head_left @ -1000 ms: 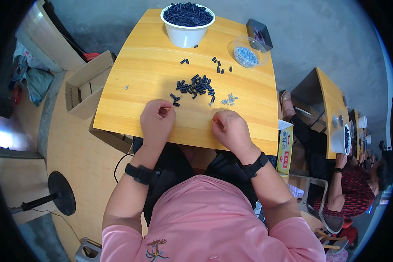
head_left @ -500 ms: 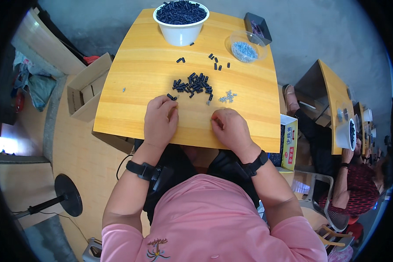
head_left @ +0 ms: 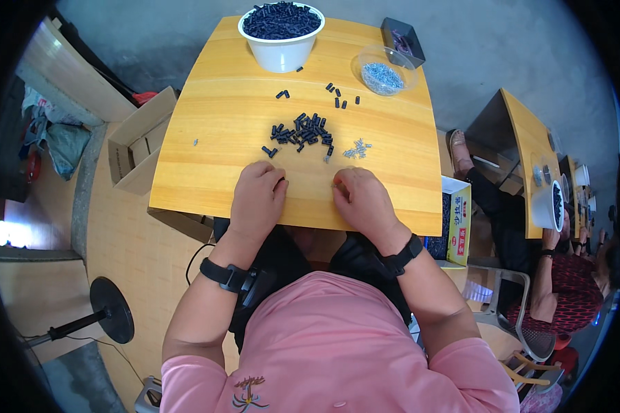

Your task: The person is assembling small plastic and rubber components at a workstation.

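My left hand (head_left: 257, 196) is closed near the table's front edge, its fingers curled inward, with a small black cylindrical piece (head_left: 281, 180) just showing at the fingertips. To its right, my right hand (head_left: 362, 198) is closed in a pinch; whatever it holds is hidden. Beyond both hands lies a loose pile of black cylindrical pieces (head_left: 306, 131). A couple of black pieces (head_left: 269, 152) rest just past my left fingers. A small heap of silvery metal parts (head_left: 357, 149), too small to name exactly, is beyond my right hand.
A white tub (head_left: 281, 54) full of black pieces stands at the table's far side. Far right are a clear bowl (head_left: 383, 78) of small metal parts and a dark tray (head_left: 404, 43). An open carton (head_left: 457, 224) stands by the right edge. Another person (head_left: 561, 292) sits at right.
My left hand has drawn back toward me and slightly right, away from the black pieces near the pile. My right hand stays nearly in place. The view has shifted slightly.
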Demonstrator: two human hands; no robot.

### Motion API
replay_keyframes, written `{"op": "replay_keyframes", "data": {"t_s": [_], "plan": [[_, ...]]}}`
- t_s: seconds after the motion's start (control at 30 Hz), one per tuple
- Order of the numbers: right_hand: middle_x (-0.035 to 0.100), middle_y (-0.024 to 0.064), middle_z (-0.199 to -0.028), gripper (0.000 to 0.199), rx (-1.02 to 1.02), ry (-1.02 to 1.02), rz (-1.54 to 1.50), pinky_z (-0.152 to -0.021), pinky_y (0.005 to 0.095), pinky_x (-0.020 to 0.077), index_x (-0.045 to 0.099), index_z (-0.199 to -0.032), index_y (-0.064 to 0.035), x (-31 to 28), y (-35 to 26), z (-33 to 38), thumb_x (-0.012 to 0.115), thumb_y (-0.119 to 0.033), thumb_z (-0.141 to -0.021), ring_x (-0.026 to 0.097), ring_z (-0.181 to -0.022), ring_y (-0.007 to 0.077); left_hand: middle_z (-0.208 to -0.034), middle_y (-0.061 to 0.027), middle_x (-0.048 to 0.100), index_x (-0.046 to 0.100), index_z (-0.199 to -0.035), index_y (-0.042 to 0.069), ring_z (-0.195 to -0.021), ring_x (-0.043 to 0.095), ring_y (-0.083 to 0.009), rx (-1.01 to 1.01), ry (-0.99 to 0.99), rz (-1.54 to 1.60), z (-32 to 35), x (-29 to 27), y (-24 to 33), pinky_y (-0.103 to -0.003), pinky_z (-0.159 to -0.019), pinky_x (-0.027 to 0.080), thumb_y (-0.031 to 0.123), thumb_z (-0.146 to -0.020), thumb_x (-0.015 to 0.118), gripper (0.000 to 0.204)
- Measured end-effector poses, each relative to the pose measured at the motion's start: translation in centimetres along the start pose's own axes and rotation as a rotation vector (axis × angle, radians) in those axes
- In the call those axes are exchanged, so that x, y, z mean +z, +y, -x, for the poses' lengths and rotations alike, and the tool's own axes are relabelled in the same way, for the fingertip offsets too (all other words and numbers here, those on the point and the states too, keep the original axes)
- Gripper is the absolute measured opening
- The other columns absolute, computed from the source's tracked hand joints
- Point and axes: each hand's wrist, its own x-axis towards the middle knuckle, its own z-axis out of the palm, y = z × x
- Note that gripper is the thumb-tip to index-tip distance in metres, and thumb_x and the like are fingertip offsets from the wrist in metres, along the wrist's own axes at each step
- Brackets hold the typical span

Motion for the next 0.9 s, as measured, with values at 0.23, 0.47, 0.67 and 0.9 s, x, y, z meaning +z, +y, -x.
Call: {"op": "replay_keyframes", "data": {"t_s": [0.23, 0.47, 0.67, 0.9], "plan": [[0.059, 0.0194, -0.078, 0.009, 0.008, -0.015, -0.039, -0.071, 0.0415, 0.0479, 0.058, -0.082, 0.0010, -0.6, 0.3, 0.5, 0.057, -0.004, -0.074, 0.057, -0.078, 0.0365, -0.083, -0.0137, 0.059, 0.063, -0.082, 0.001, -0.083, 0.056, -0.0322, 0.000, -0.149, -0.032, -0.2, -0.3, -0.1, -0.038, -0.075, 0.046, 0.006, -0.078, 0.060, 0.008], [0.059, 0.0191, -0.078, 0.015, 0.060, -0.051, -0.100, -0.070, 0.0397, 0.0477, 0.058, -0.087, 0.0020, -1.4, 1.1, 1.2, 0.059, -0.002, -0.073, 0.058, -0.075, 0.0347, -0.082, -0.0144, 0.058, 0.061, -0.087, 0.001, -0.082, 0.056, -0.0331, 0.004, -0.067, 0.018, 1.0, 0.1, 0.1, -0.039, -0.074, 0.046, 0.005, -0.079, 0.059, 0.010], [0.059, 0.0188, -0.077, 0.015, 0.063, -0.060, -0.080, -0.069, 0.0395, 0.0474, 0.057, -0.088, 0.0026, -1.7, 1.2, 1.5, 0.058, -0.001, -0.073, 0.058, -0.074, 0.0340, -0.083, -0.0136, 0.059, 0.063, -0.086, 0.000, -0.081, 0.057, -0.0322, 0.033, -0.063, 0.060, 1.1, -0.5, 0.1, -0.038, -0.072, 0.047, 0.005, -0.077, 0.061, 0.010], [0.059, 0.0196, -0.079, 0.016, 0.009, -0.043, -0.023, -0.070, 0.0397, 0.0472, 0.058, -0.089, 0.0029, -1.5, 0.8, 1.6, 0.058, -0.003, -0.074, 0.058, -0.076, 0.0341, -0.080, -0.0138, 0.057, 0.062, -0.084, 0.000, -0.079, 0.056, -0.0321, 0.054, -0.191, -0.054, 0.5, -0.3, -0.3, -0.039, -0.071, 0.047, 0.005, -0.077, 0.059, 0.009]]}}
